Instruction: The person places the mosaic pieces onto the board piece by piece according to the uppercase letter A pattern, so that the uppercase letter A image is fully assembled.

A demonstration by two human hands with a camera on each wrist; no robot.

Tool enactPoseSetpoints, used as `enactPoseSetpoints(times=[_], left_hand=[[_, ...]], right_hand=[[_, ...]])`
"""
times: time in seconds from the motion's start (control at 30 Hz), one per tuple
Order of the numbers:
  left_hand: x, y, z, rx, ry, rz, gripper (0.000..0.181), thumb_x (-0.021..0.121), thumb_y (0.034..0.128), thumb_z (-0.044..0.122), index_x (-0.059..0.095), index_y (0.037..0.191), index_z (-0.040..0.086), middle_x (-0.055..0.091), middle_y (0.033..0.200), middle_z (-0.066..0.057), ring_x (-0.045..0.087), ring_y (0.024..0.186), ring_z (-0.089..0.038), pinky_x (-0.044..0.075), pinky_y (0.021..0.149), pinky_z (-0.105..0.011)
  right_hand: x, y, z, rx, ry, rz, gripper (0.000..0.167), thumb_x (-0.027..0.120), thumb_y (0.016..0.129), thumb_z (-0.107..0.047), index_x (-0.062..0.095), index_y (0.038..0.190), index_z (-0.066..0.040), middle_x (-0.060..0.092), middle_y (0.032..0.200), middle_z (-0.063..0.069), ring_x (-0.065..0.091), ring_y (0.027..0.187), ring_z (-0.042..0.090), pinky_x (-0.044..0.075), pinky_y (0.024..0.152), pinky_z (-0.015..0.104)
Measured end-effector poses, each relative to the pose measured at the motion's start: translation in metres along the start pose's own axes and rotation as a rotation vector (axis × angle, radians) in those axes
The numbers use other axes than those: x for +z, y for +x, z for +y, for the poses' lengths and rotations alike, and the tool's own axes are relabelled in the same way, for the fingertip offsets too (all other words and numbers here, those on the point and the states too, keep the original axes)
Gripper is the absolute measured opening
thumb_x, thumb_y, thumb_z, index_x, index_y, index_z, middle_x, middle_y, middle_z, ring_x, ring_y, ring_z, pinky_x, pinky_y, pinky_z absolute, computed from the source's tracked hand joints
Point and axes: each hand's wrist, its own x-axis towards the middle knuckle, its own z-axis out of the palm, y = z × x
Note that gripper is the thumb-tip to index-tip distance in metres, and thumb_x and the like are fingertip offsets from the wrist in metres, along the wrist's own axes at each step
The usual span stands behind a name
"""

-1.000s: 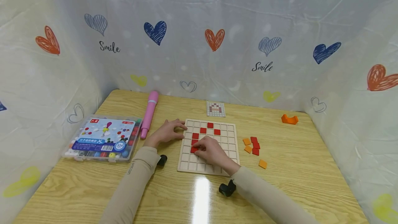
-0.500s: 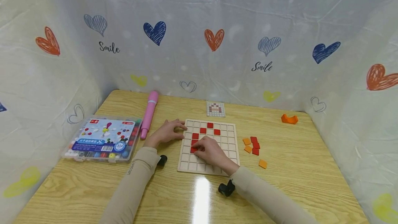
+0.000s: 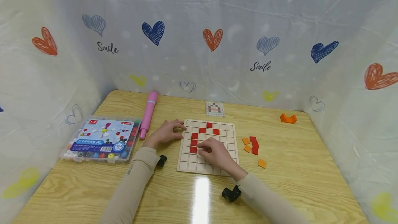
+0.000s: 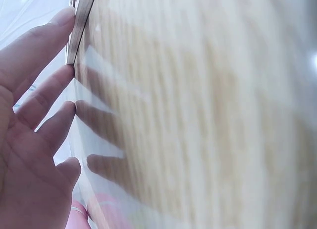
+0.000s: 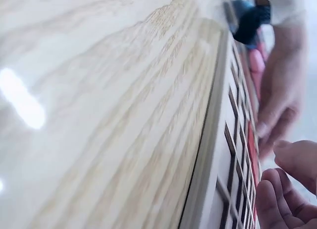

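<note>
A pale wooden grid board (image 3: 230, 140) lies on the table. Several red square tiles sit in its cells, among them a column of three on the left with its middle tile (image 3: 193, 142). My left hand (image 3: 166, 132) touches the board's left edge; in the left wrist view, the thumb and a fingertip meet the board's side (image 4: 83, 23). Just right of the red column, my right hand (image 3: 216, 152) hovers over the board. The right wrist view has its thumb and fingers (image 5: 270, 199) apart, with nothing visible between them.
Loose orange tiles (image 3: 262, 163) and red tiles (image 3: 254, 151) lie right of the board. Behind it is a patterned card (image 3: 214, 109). A pink stick (image 3: 148, 115) and a clear case of coloured balls (image 3: 102, 139) stand left. An orange curved piece (image 3: 288, 119) sits far right.
My right hand has drawn back to the right from the lowest red tile of the column, which stays in its cell, now uncovered. The left hand has kept its place.
</note>
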Motion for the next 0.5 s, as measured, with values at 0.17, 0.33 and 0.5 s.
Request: enactPoseSetpoints(times=[0.17,0.33,0.5], left_hand=[[-0.001,-0.001,-0.001,-0.002,-0.010,-0.003,0.036,0.071,0.0907,0.018,0.066,0.124,0.007,0.044,0.149,-0.015,0.019,0.147,-0.035,-0.005,0.118,-0.058],[-0.001,-0.002,0.000,0.000,-0.012,-0.005,0.036,0.071,0.0907,0.017,0.066,0.125,0.006,0.043,0.149,-0.015,0.020,0.147,-0.035,-0.002,0.118,-0.058],[-0.001,-0.001,-0.002,0.001,-0.012,-0.007,0.037,0.071,0.0907,0.017,0.066,0.125,0.006,0.043,0.149,-0.015,0.019,0.147,-0.036,-0.002,0.118,-0.058]], right_hand=[[-0.014,-0.019,0.012,0.059,0.065,0.065,0.022,0.071,0.090,-0.013,0.073,0.111,-0.006,0.066,0.098,0.000,0.062,0.085,0.010,0.055,0.075,0.024],[-0.037,-0.037,0.030,0.156,0.141,0.138,0.027,0.073,0.089,-0.017,0.072,0.115,-0.007,0.067,0.106,0.005,0.063,0.091,0.013,0.056,0.082,0.026],[-0.064,-0.058,0.048,0.251,0.201,0.267,0.033,0.071,0.091,-0.020,0.068,0.121,-0.006,0.066,0.112,0.011,0.062,0.097,0.018,0.054,0.085,0.024]])
